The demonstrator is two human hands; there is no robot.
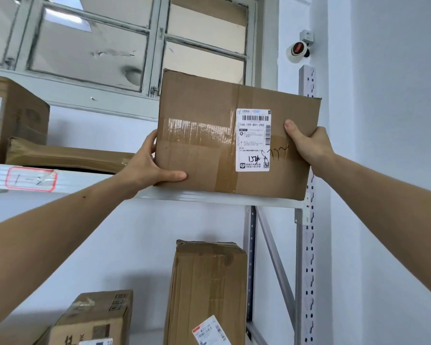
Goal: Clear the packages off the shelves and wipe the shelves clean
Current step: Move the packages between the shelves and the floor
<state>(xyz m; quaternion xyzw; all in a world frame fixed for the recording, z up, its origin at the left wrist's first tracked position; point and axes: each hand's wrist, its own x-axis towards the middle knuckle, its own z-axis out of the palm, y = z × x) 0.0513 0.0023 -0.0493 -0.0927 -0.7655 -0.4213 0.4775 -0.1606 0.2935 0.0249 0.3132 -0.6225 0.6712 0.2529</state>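
Box (209, 145) gripped over white shelf (209, 196), window (97, 46) behind.

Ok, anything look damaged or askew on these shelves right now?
Yes. The tall brown cardboard box on the lower shelf has a crushed, crumpled top. The flat brown taped parcel on the white metal upper shelf looks dented and wrinkled.
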